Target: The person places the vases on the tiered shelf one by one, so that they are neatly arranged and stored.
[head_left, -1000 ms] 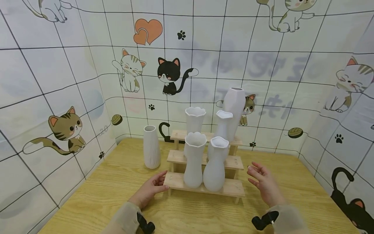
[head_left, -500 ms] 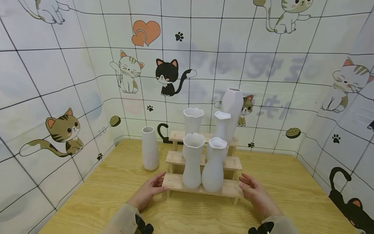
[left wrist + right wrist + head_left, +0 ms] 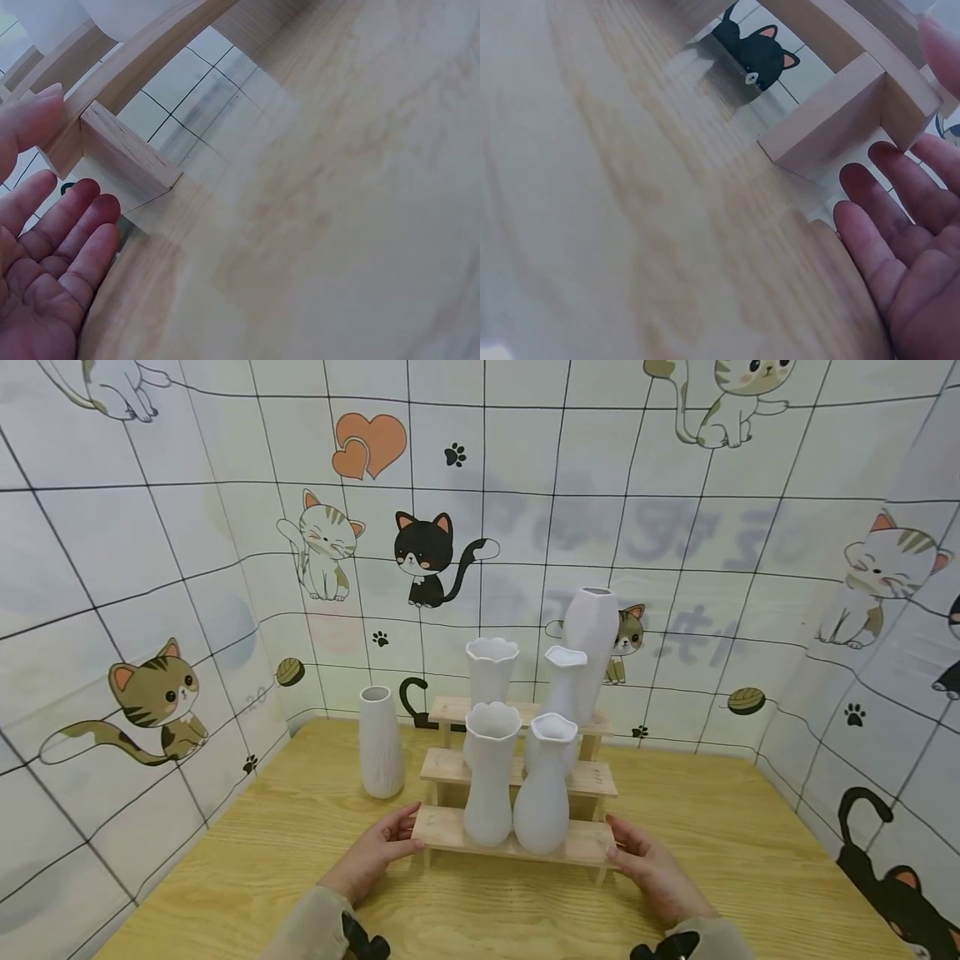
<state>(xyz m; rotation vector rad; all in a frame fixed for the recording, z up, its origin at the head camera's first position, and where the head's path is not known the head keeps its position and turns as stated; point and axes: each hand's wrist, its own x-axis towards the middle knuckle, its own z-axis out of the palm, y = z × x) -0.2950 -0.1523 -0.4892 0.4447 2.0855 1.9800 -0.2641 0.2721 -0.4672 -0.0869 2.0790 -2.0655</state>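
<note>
A three-step wooden display stand [image 3: 450, 827] stands on the table. My left hand [image 3: 375, 850] pinches the left end of its lowest step, thumb at the front edge, other fingers beside and under the board. At the right end, my right hand [image 3: 654, 864] holds the same step in a like way. On that step are a scalloped white vase [image 3: 491, 781] and a wavy-rimmed white vase [image 3: 542, 802]. Behind them rise another scalloped vase [image 3: 491, 668], another wavy-rimmed vase [image 3: 562, 681] and a tall faceted vase [image 3: 592, 639]; their bases are partly hidden.
A ribbed white vase [image 3: 381, 747] stands alone on the wooden table [image 3: 480, 914], left of the stand. A wall cover [image 3: 495, 460] with cat drawings and grid lines surrounds the table at the back and both sides.
My right hand has moved left and in to the stand's right end and now grips it. The left hand stays at the left end. The view has shifted slightly.
</note>
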